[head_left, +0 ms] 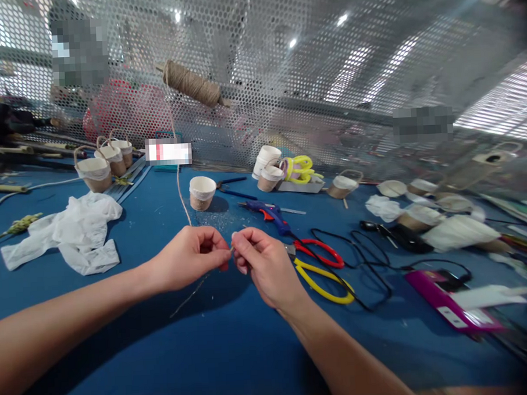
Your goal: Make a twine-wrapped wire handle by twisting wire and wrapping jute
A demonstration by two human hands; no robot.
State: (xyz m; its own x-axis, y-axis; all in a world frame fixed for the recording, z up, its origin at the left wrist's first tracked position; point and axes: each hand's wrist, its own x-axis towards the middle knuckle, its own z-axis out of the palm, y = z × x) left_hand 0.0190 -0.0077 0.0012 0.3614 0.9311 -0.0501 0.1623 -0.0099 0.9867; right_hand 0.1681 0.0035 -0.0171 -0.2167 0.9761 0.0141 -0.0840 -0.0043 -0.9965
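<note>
- Twine (178, 184) is running down from a spool (193, 84) on the mesh screen (328, 72) in the upper middle of the frame to the hands at the centre.
- Left hand (191, 256) is pinching the twine between thumb and fingertips, with the fingers curled shut, while a loose strand is trailing from under it onto the blue table (209, 351).
- Right hand (266, 264) is pinching a short bit of the same twine, thumb and forefinger pressed together, its tips almost touching those of the left.
- Paper cup (201, 192) is standing just above the hands, beside the hanging twine.
- Blue glue gun (270, 213) is lying right of the cup, and red and yellow scissors (321, 270) are lying just right of the right hand.
- White cloth (73, 232) is lying crumpled at the left, with small baskets (94, 173) standing above it.
</note>
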